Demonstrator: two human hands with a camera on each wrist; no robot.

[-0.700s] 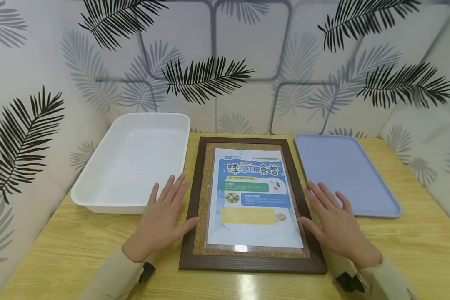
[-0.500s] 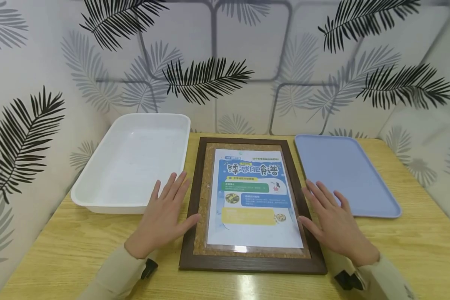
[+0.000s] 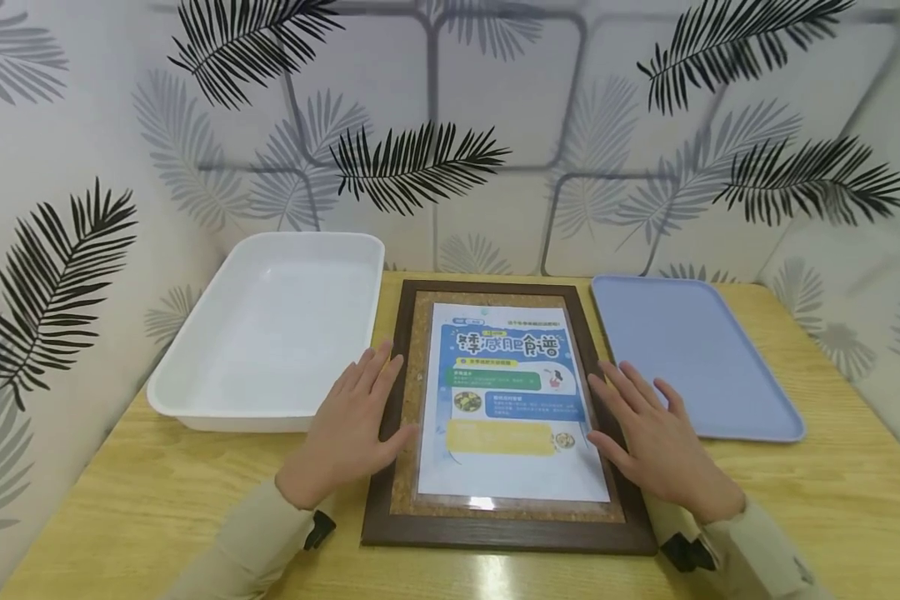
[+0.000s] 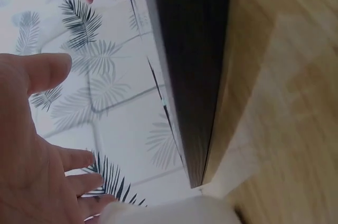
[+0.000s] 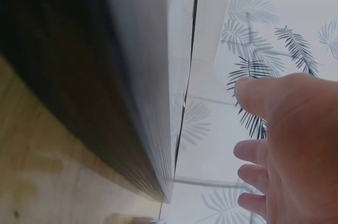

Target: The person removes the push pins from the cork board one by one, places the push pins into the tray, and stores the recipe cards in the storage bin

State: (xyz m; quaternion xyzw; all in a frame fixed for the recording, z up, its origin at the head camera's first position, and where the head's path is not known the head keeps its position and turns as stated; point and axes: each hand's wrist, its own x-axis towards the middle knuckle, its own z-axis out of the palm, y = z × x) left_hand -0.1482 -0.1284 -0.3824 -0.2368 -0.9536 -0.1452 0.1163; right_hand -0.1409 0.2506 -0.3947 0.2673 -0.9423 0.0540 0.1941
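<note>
A brown-framed cork board (image 3: 510,533) lies flat on the table, with a printed sheet (image 3: 513,475) in a clear sleeve on its cork. My left hand (image 3: 345,437) is over the board's left side, fingers extended and thumb pointing inward. On the opposite side, my right hand (image 3: 656,446) spreads its fingers over the right border. Neither hand holds anything. In the left wrist view, the left palm (image 4: 31,171) stands apart from the dark frame edge (image 4: 193,49). The right wrist view likewise shows the right palm (image 5: 306,145) away from the frame edge (image 5: 105,76).
To the left stands a deep white basin (image 3: 270,333) with nothing in it. A flat blue tray (image 3: 690,358) lies on the right. Behind the wooden table (image 3: 817,500) rises a leaf-patterned wall covering (image 3: 495,217).
Both hands have moved inward over the board, the left one rightward and the right one slightly leftward. The whole head view has shifted down a little.
</note>
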